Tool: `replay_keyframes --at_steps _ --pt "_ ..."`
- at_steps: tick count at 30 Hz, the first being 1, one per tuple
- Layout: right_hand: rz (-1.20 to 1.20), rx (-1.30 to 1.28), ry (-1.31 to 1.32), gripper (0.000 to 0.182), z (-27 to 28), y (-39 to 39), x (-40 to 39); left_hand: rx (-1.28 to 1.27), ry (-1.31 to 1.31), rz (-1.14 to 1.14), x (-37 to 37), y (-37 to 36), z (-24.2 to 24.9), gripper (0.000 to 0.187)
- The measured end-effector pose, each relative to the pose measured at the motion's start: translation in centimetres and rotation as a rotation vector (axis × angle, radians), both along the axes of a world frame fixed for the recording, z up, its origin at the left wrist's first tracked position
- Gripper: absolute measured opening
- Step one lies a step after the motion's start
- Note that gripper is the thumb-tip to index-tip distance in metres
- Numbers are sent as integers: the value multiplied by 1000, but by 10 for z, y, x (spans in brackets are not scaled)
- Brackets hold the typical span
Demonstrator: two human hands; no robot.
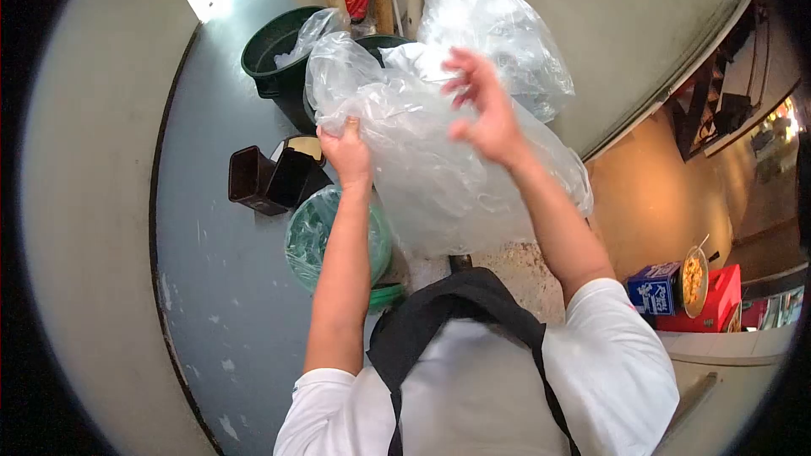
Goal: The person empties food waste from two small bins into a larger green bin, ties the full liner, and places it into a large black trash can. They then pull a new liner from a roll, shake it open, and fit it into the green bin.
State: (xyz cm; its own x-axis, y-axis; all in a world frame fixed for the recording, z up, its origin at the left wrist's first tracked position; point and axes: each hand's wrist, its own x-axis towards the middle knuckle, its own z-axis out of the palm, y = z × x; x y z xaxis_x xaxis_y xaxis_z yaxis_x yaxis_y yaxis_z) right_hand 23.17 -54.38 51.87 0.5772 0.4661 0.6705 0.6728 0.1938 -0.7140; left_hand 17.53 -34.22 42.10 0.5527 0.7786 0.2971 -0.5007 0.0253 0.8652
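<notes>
A large clear plastic bag (456,177) spreads out in front of me, puffed up and wrinkled. Its left edge is gripped by my left hand (345,152), with the thumb on top and the fingers folded round the film. My right hand (486,110) hovers above the bag's upper right part, slightly blurred, fingers apart and curved, holding nothing. Behind it, against the wall, sits another stuffed clear bag (498,34) with whitish contents. The bag I hold partly covers a dark green bin behind it.
At the left stands a dark green bin (283,42) with a clear liner. Brown square bins (253,181) and a green bucket lined with plastic (317,241) are near my left forearm. A blue box (655,290) and a bowl of food (693,280) are at right.
</notes>
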Motion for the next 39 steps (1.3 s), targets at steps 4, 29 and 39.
replay_keyframes --at_steps 4,29,39 --pt "-184 -222 85 28 -24 27 -8 74 -84 -348 -3 -16 -24 37" --pt "1228 -308 696 33 -163 115 -173 34 86 176 -98 238 41 40" --pt "1051 -579 398 38 -198 102 -126 96 209 321 -99 302 41 43"
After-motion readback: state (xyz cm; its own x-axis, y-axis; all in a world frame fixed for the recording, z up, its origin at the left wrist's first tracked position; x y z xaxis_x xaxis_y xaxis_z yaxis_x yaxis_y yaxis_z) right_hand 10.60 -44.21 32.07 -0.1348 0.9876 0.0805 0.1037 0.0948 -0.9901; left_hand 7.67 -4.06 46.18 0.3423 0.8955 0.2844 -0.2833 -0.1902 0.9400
